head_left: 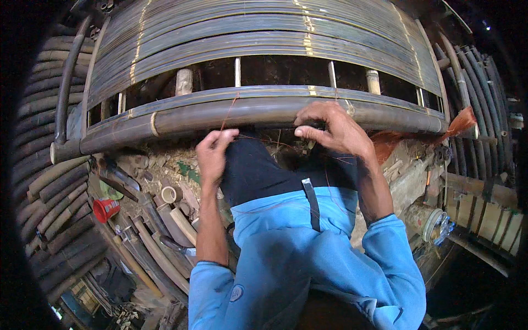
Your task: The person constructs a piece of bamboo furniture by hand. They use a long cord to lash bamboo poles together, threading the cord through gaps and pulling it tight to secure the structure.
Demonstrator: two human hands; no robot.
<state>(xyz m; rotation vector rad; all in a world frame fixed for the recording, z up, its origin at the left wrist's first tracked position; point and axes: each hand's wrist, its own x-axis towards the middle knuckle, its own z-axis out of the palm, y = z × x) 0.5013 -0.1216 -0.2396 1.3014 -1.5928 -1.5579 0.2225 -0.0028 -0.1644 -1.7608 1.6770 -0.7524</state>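
Note:
A long dark bamboo pole [220,114] lies across in front of me, with thin slats [198,99] along its far side. My left hand [213,153] is just on the near side of the pole, thumb and forefinger pinched on a thin reddish string [228,114]. That string runs up over the pole to the slats, and a loose strand trails right from the fingers. My right hand [333,129] is at the pole's near face farther right, fingers bent and thumb apart from them. Nothing shows in its grip. A short reddish tie [336,93] sits on the slats beyond it.
Beyond the pole spreads a panel of dark slats [220,38] on bamboo supports. A bundle of reddish fibre [388,144] hangs at the pole's right. Bamboo lengths [159,247], a red cup [105,209] and a clear jar [426,223] flank me. Shavings [165,168] litter the floor.

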